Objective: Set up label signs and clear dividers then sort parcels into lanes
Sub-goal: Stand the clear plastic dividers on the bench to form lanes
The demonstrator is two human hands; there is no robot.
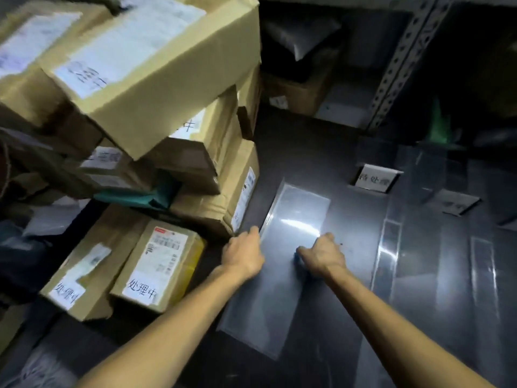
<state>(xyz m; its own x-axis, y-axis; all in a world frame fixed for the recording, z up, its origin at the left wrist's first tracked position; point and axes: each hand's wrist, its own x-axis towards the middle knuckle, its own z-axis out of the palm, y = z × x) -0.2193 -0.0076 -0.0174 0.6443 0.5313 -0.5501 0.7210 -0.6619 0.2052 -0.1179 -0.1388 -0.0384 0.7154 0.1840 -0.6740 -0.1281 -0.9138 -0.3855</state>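
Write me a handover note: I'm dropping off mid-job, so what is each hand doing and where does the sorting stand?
Left hand: grips the upturned left edge of the clear divider, which lies flat on the dark surface.
Right hand: on that divider, fingers curled on a small blue item; I cannot tell what it is.
Done: a label sign stands at back right, with another clear divider near it.
Left: place this divider, then sort the cardboard parcels, all stacked on the left, none in a lane.
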